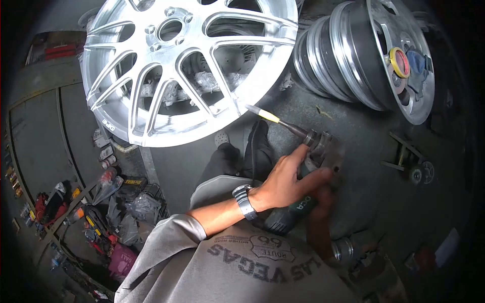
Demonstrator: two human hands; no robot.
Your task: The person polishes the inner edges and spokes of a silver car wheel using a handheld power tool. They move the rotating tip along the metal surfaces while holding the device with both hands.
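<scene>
My left hand (288,179), with a watch on the wrist, is closed around the front part of a dark green die grinder (290,214) labelled DCA. The tool's long nose has a yellow band (268,116), and its tip meets or nearly meets the lower edge of a shiny silver alloy wheel (212,126). My right hand (324,192) is in shadow and partly hidden behind the left. It also grips the grinder, near its head. Spokes and bolt holes of the wheel face me.
More wheels (348,55) lie stacked on their sides at the right, with yellow tape (399,62) and a blue cloth (417,65) on one. A small wheeled frame (404,156) stands on the floor. Bags and tools, including a DeWalt box (133,183), crowd the left.
</scene>
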